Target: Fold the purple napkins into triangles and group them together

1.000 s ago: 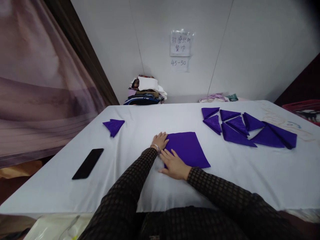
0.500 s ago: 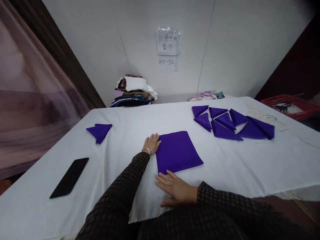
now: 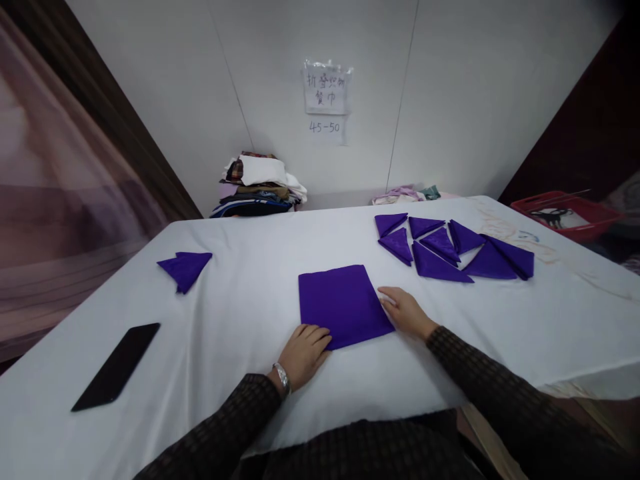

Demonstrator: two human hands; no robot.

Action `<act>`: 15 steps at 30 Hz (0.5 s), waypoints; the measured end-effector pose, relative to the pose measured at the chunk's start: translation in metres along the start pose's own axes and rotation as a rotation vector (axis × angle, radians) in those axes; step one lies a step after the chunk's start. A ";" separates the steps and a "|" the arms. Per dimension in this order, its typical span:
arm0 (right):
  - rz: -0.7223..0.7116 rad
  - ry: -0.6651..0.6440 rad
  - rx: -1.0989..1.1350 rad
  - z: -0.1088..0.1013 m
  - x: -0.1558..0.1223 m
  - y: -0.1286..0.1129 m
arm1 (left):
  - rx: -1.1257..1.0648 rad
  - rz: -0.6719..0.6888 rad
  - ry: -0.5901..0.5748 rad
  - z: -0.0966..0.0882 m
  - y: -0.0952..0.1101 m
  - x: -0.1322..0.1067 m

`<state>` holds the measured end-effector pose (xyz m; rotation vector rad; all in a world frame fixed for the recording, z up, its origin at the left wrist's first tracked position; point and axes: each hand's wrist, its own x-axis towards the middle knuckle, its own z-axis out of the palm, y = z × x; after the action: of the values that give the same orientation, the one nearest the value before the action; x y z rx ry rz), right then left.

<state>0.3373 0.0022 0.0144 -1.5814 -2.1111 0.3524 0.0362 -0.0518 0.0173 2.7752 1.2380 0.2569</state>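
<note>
A purple cloth folded into a square (image 3: 340, 301) lies flat on the white-covered table (image 3: 240, 313) in front of me. My left hand (image 3: 304, 352) rests at its near left corner, fingers curled onto the edge. My right hand (image 3: 405, 312) lies flat against the cloth's right edge, fingers stretched toward it. Neither hand lifts the cloth.
Several purple cloths folded into triangles (image 3: 445, 248) lie at the right rear. One folded purple piece (image 3: 184, 268) sits at the left. A black phone (image 3: 116, 367) lies near the left front edge. Stacked fabrics (image 3: 257, 187) stand by the wall. A red basket (image 3: 567, 215) is at far right.
My left hand came back from the cloth's far left corner to its near left corner. My right hand went from the near edge round to the right edge.
</note>
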 end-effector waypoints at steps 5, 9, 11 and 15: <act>0.051 -0.107 -0.112 0.007 0.078 0.003 | 0.085 0.027 -0.039 -0.007 -0.026 0.009; 0.045 -0.168 -0.139 0.017 0.111 0.002 | 0.133 -0.113 -0.072 -0.029 -0.080 0.006; 0.039 -0.190 -0.159 0.019 0.112 -0.001 | 0.227 -0.365 -0.011 -0.038 -0.107 0.004; 0.040 -0.200 -0.188 0.020 0.097 -0.009 | 0.178 -0.433 0.146 -0.032 -0.119 -0.002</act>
<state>0.2984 0.0935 0.0230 -1.7607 -2.3250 0.3462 -0.0583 0.0269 0.0304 2.5677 1.9400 0.3299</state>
